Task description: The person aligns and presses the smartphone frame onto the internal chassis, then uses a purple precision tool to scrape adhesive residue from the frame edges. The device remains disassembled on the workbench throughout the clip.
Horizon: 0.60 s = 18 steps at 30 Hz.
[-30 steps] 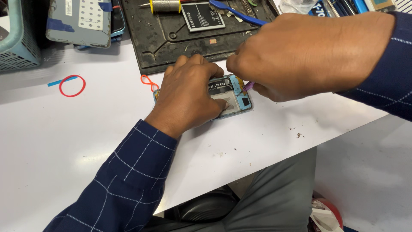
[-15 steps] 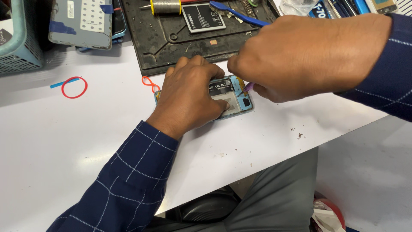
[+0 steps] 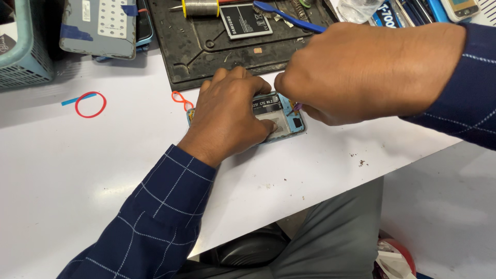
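An opened light blue phone lies on the white table, its inner parts showing. My left hand lies flat over most of it and presses it down, thumb on its middle. My right hand hovers at the phone's right end with fingers pinched on a small purple-tipped tool that touches the phone's edge. Most of the tool is hidden inside the hand.
A black work mat lies behind the phone with a loose battery, a solder spool and a blue brush on it. A red rubber band, an orange band, a teal basket and a grey device are to the left.
Both hands keep their places on the phone. The view has shifted very slightly; nothing was picked up or let go.
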### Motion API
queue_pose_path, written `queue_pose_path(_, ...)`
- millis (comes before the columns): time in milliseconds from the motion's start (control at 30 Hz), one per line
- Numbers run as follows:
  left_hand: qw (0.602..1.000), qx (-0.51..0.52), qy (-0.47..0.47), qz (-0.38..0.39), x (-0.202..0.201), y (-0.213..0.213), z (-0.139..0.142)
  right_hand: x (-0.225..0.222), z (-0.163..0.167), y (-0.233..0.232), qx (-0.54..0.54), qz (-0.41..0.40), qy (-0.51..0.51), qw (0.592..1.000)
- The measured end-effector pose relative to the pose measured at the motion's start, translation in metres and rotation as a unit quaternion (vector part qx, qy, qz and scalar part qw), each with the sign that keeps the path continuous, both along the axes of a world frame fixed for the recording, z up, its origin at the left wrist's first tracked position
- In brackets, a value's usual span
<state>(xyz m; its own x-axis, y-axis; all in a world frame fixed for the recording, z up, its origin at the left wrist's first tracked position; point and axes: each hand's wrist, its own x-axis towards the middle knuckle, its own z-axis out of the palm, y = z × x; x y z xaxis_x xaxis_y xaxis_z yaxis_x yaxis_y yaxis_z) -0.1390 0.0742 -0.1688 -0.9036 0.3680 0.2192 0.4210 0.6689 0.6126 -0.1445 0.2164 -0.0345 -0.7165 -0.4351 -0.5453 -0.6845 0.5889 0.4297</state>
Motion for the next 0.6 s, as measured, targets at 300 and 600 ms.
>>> queue_pose_path(300,1.000,-0.009,0.002,0.005,-0.0011,-0.0004,-0.0029,-0.0036,-0.0015,-0.0039,0.069,-0.011,-0.016,0.997)
queue_pose_path(600,1.000,0.003,0.005,0.004,-0.0009,-0.0003,-0.0030,-0.0078,-0.0050,-0.0022,0.019,-0.003,-0.007,1.000)
